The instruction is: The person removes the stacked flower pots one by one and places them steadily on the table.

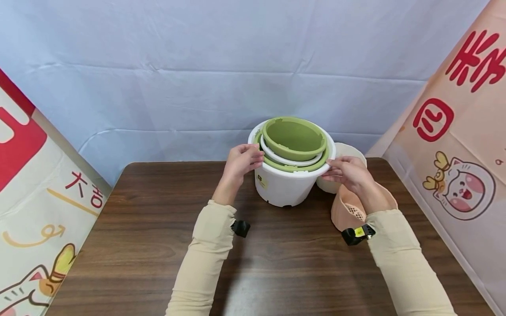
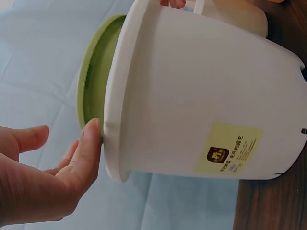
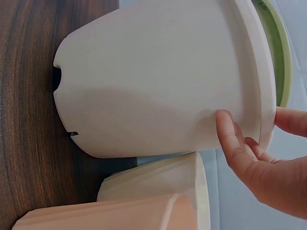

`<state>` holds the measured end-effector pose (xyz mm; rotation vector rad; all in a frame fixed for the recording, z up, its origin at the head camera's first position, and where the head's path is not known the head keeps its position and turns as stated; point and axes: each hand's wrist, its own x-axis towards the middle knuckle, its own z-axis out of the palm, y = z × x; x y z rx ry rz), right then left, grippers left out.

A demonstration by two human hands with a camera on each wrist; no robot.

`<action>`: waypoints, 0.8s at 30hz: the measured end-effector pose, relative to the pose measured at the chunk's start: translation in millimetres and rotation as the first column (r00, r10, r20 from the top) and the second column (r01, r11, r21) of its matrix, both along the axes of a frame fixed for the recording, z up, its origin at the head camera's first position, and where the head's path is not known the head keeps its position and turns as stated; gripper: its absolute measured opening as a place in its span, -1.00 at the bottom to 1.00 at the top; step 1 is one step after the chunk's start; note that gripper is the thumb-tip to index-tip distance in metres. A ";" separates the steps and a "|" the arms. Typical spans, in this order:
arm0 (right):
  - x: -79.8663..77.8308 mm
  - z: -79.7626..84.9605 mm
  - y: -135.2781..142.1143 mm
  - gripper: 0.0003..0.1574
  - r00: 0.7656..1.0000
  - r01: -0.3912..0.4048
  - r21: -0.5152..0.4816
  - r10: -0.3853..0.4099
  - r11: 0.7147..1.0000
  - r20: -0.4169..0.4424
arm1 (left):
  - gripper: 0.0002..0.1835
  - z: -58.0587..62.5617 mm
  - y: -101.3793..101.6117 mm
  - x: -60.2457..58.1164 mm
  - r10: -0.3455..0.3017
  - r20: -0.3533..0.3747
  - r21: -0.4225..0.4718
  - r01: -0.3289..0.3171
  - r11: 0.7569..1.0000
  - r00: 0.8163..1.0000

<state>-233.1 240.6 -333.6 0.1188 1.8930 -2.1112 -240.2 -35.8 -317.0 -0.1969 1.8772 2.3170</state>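
A large white flowerpot [image 1: 282, 188] stands upright at the table's far side, a yellow label [image 2: 229, 148] on its wall. Nested in it are a green pot, a smaller white pot [image 1: 292, 162] and, uppermost and tilted, a small green pot [image 1: 294, 136]. At the left of the rim is my left hand [image 1: 243, 160]; in the left wrist view its fingertips touch the rim's edge, and the thumb stays apart. My right hand [image 1: 349, 170] pinches the rim's right side, thumb over the top and fingers against the outer wall [image 3: 168, 86].
Right of the nested pots stand a cream pot [image 1: 327, 186] and, nearer, a peach pot [image 1: 341, 210] with a perforated base, partly behind my right wrist. The brown wooden table [image 1: 158, 245] meets a pale blue cloth [image 1: 189, 96] at the back. Printed cloths hang at both sides.
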 end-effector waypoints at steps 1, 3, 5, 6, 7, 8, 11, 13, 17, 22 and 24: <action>-0.1 -0.3 0.0 -0.88 1.000 0.000 -0.003 0.000 1.000 0.001 | -0.65 0.4 1.5 -0.6 -0.003 0.001 0.002 0.003 1.000 1.000; -0.3 -0.9 0.2 -0.87 1.000 0.000 -0.009 0.000 1.000 0.001 | -0.65 1.1 4.3 -1.9 -0.009 0.005 0.004 0.009 1.000 1.000; -0.5 -1.3 0.3 -0.87 1.000 -0.001 -0.011 0.001 1.000 0.002 | -0.65 1.6 6.6 -3.2 -0.012 0.013 0.000 0.012 1.000 1.000; -0.6 -1.4 0.4 -0.86 1.000 -0.002 -0.014 0.002 1.000 0.002 | -0.65 1.8 7.7 -3.9 -0.014 0.016 -0.005 0.014 1.000 1.000; -0.7 -1.5 0.5 -0.86 1.000 -0.002 -0.013 0.002 1.000 0.002 | -0.65 2.0 8.7 -4.6 -0.015 0.018 -0.009 0.015 1.000 1.000; -0.7 -1.5 0.6 -0.86 1.000 -0.001 -0.011 0.001 1.000 0.001 | -0.65 2.3 9.5 -5.2 -0.017 0.020 -0.011 0.017 1.000 1.000; -0.6 -1.6 1.2 -0.85 1.000 0.001 -0.009 -0.001 1.000 0.002 | -0.66 2.8 11.9 -7.0 -0.020 0.023 -0.018 0.020 1.000 1.000; -0.3 -1.5 1.5 -0.85 1.000 0.002 -0.004 -0.002 1.000 0.003 | -0.65 3.1 13.6 -8.1 -0.027 0.024 -0.026 0.027 0.999 0.999; 0.1 -0.8 1.4 -0.85 1.000 -0.001 0.011 0.001 1.000 0.006 | -0.63 4.7 15.5 -10.1 -0.041 0.034 -0.062 0.043 0.997 0.999; -0.7 -0.1 0.8 -0.84 1.000 -0.004 0.023 0.003 1.000 0.013 | -0.64 7.3 15.6 -13.5 -0.056 0.057 -0.094 0.062 0.994 0.997; -0.9 0.2 1.2 -0.84 1.000 -0.002 0.027 0.002 1.000 0.016 | -0.64 8.1 15.5 -15.2 -0.070 0.067 -0.097 0.077 0.992 0.995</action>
